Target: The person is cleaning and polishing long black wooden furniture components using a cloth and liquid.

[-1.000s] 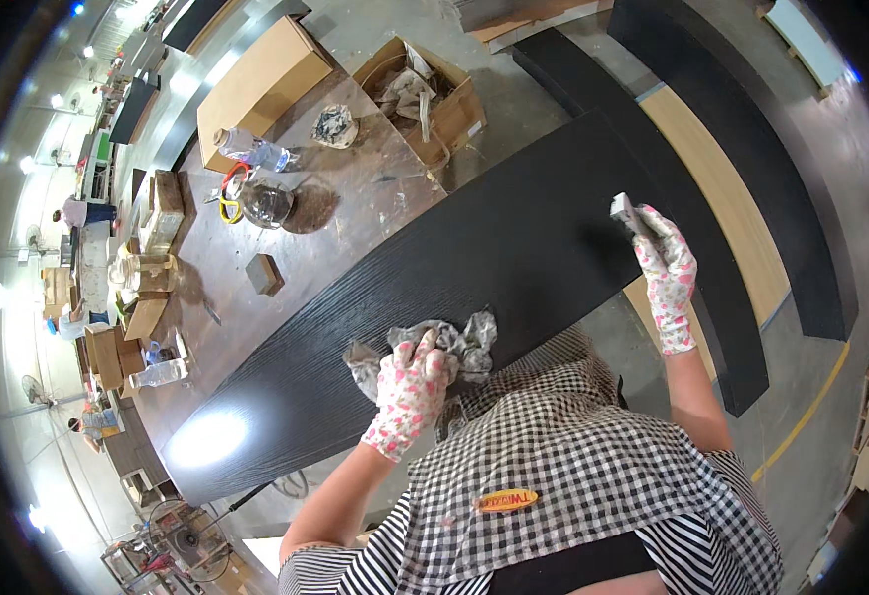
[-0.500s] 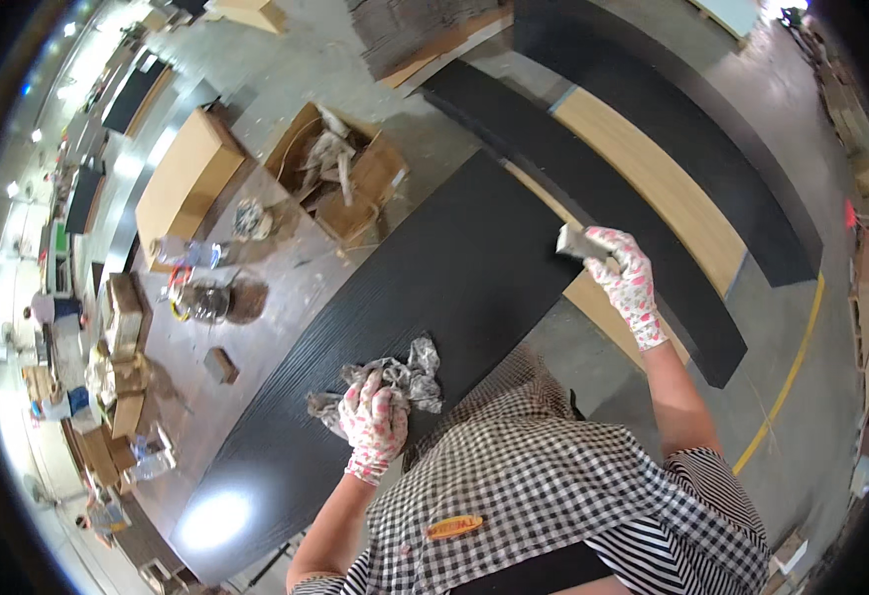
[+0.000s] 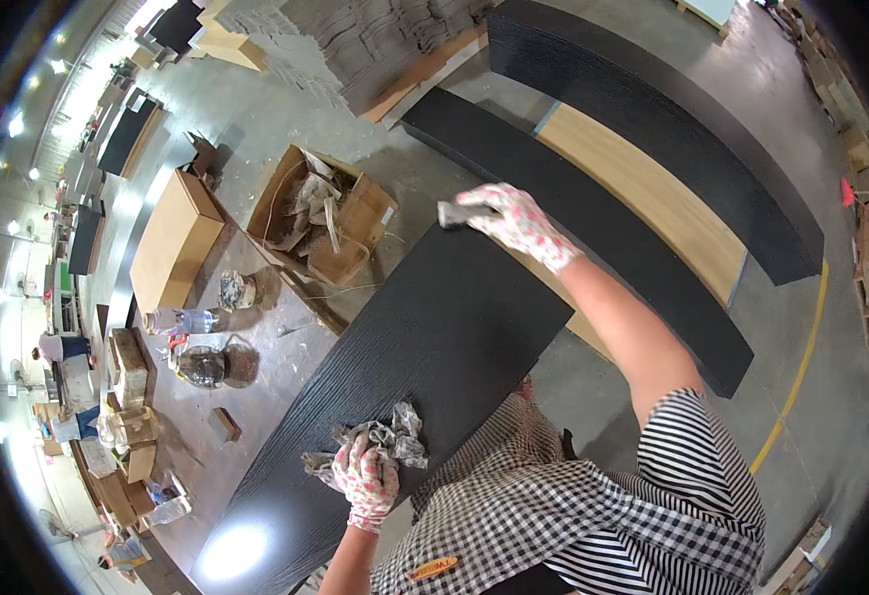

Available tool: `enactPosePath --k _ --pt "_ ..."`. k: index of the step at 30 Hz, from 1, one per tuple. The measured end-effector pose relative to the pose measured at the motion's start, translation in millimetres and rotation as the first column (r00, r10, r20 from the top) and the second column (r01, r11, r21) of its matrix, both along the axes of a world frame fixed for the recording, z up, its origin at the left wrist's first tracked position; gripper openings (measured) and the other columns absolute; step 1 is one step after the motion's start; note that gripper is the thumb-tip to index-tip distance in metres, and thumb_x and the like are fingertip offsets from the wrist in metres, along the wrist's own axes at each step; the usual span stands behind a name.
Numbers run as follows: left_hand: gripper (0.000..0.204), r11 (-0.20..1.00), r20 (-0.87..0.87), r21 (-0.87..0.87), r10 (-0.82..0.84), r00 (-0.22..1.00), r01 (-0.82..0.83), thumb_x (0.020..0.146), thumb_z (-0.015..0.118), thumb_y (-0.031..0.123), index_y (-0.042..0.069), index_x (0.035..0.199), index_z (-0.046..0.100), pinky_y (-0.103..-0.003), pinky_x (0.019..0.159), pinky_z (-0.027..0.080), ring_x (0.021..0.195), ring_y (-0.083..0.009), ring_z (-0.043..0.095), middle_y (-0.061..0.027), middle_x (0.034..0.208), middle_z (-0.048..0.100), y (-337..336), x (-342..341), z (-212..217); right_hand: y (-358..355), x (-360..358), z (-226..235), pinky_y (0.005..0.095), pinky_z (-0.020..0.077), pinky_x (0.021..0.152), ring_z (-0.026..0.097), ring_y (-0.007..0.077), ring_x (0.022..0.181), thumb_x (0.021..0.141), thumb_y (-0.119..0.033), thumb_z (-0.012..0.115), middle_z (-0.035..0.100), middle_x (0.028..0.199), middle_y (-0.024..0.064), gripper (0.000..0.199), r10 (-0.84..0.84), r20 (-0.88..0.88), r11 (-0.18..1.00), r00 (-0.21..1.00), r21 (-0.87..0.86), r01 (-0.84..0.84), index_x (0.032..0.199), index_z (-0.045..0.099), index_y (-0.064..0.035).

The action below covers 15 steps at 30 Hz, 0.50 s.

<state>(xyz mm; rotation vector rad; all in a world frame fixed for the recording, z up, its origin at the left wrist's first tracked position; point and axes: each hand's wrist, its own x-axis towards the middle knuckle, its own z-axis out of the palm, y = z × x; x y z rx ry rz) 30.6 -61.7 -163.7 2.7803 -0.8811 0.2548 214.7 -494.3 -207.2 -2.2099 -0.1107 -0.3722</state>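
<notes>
A long black wood-grained panel (image 3: 425, 337) lies slantwise in front of me. My left hand (image 3: 365, 482), in a white glove with pink print, is closed on a crumpled grey rag (image 3: 395, 436) and presses it on the panel's near part. My right hand (image 3: 514, 223), gloved alike, pinches a small greyish block (image 3: 462, 214), perhaps a sanding sponge, by the panel's far corner. Whether the block touches the panel's edge there I cannot tell.
Left of the panel, a worktable (image 3: 276, 362) carries a glass jar (image 3: 200, 367), a clear bottle (image 3: 185, 321) and a small brown block (image 3: 224, 424). Beyond it stands a cardboard box (image 3: 363, 226) of scraps. More black panels (image 3: 593, 208) lie at the right.
My right hand has swung far and left with the block, from the panel's right corner to its far corner. The left hand stays on the rag; the whole view has shifted slightly.
</notes>
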Motion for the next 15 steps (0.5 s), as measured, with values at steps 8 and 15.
enactPosePath --k 8,15 --pt "0.032 1.0 0.038 0.002 -0.003 0.999 0.003 0.072 0.064 0.015 0.008 0.101 0.052 -0.052 0.09 0.04 0.106 -0.038 0.053 -0.0151 0.122 0.059 6.8 -1.3 -6.1 -2.1 28.4 16.6 0.0357 0.05 0.09 0.062 0.0264 0.103 0.081 -0.01 0.071 0.067 0.108 0.0092 0.034 0.142 -0.02 0.99 0.99 -0.007 -0.142 0.114 0.068 -0.0125" --pt "0.03 0.999 0.015 -0.036 -0.036 0.999 0.036 0.071 0.063 0.015 0.007 0.099 0.053 -0.052 0.091 0.04 0.106 -0.0392 0.052 -0.0171 0.121 0.059 1.6 3.4 -2.1 -46.5 -106.3 16.8 0.0377 0.0459 0.098 0.06 0.0235 0.108 0.077 -0.008 0.073 0.067 0.112 0.0042 0.035 0.131 -0.178 0.991 0.975 0.04 -0.126 0.111 0.067 -0.0123"
